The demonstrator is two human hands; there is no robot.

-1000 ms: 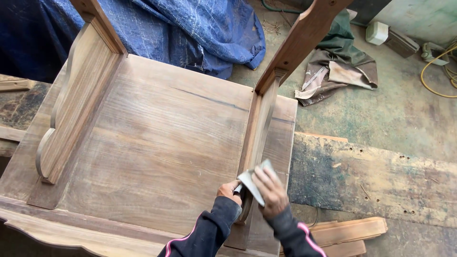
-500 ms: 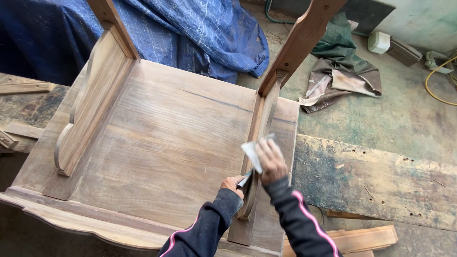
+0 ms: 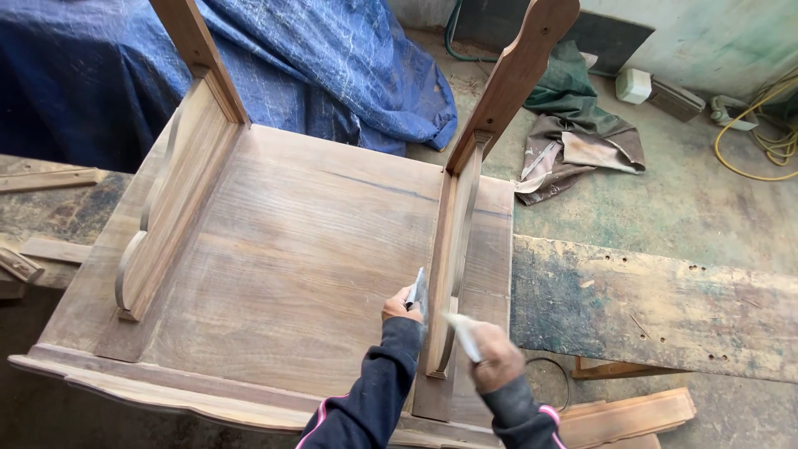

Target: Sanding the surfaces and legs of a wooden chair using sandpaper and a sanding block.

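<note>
Upturned wooden table [image 3: 291, 266], hands at its right upright panel [image 3: 453, 249].

I see left hand [image 3: 401, 306] gripping a flat scraper [image 3: 417, 291] against the panel's inner face; right hand [image 3: 492, 356] clasps a folded sandpaper piece [image 3: 462, 334] beside its outer edge.

2 forearms enter from the bottom edge, both in long dark navy, near-black sleeves. Left sleeve [image 3: 370, 399] is soft knit or fleece-like fabric, creased along the forearm, with a thin pink piping line near the lower edge. Cuff is plain, same dark fabric, ending at the wrist. Right sleeve [image 3: 519, 420] matches: dark, with a short pink stripe at its outer side near the frame bottom. Left hand [image 3: 401, 306] and right hand [image 3: 496, 357] are bare, no gloves, no rings or watch visible. Rest of body out of frame.
</note>
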